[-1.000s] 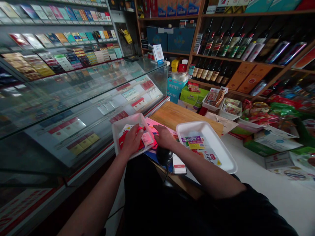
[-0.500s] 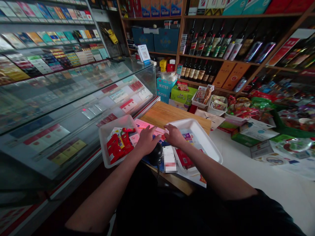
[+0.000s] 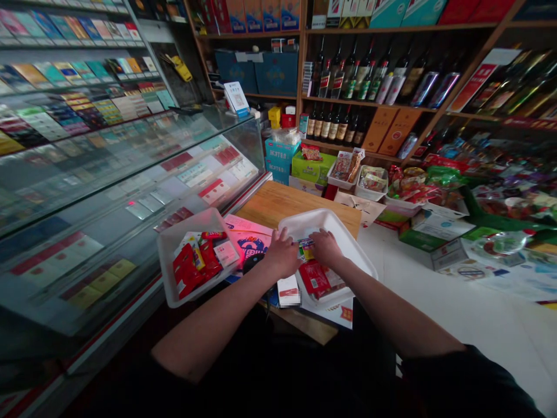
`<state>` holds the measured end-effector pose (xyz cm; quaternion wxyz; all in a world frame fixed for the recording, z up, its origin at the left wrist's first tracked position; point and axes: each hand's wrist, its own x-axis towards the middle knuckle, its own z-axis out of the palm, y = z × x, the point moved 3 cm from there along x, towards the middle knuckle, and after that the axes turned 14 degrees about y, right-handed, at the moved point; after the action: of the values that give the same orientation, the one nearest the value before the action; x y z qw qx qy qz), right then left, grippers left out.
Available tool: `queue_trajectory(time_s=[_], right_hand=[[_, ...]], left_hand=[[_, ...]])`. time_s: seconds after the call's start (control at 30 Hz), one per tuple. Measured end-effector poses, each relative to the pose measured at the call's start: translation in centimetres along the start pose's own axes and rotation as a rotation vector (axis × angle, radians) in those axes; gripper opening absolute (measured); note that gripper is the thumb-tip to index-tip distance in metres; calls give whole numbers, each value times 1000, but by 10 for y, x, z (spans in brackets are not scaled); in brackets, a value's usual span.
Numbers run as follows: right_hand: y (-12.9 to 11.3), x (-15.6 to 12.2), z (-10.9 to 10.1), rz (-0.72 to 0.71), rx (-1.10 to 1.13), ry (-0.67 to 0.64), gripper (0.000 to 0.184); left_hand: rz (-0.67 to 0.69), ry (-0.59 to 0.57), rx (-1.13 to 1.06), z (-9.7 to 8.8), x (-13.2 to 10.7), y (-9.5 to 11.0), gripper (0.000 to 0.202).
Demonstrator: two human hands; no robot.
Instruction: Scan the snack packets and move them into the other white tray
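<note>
My right hand (image 3: 326, 248) reaches into the right white tray (image 3: 363, 258), its fingers bent onto a small purple-and-yellow packet (image 3: 306, 249). Close by on the left, at the tray's rim, my left hand (image 3: 284, 255) has its fingers slightly apart, with nothing visible in it. A red packet (image 3: 314, 278) lies lower in the same tray. Below my left hand is a white phone (image 3: 288, 291), partly covered. Behind my left wrist a black scanner (image 3: 252, 262) shows in part. A pink printed sheet or packet (image 3: 250, 232) lies flat beyond it.
The left white tray (image 3: 163, 255) holds red packets (image 3: 187, 270) and a small white-and-pink box (image 3: 226, 253). A glass display counter (image 3: 130, 174) runs along the left. Beyond the wooden tabletop (image 3: 278, 200) stand cartons (image 3: 311, 168) and bottle shelves (image 3: 348, 98).
Both hands have moved from the pink item toward the right tray. My right hand has gone down onto the purple-and-yellow packet. The pink item now lies uncovered. The view has turned slightly right.
</note>
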<state>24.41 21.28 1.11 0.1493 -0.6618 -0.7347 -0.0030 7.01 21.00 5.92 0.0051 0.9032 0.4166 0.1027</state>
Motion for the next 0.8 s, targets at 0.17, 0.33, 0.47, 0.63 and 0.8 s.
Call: queue_trajectory(time_s=[0.17, 0.33, 0.47, 0.63, 0.8], right_hand=[[19, -3, 8, 36, -26, -27, 35], [28, -2, 14, 36, -44, -65, 34], [30, 3, 17, 35, -30, -59, 31], [33, 10, 22, 25, -29, -36, 30], [37, 16, 23, 46, -26, -10, 26]], left_hand=[[-27, -114, 81, 23, 12, 13, 51], [-81, -201, 127, 38, 20, 19, 59], [-76, -228, 116, 44, 26, 21, 59], [-93, -238, 85, 51, 34, 18, 51], [-82, -272, 162, 54, 37, 15, 45]])
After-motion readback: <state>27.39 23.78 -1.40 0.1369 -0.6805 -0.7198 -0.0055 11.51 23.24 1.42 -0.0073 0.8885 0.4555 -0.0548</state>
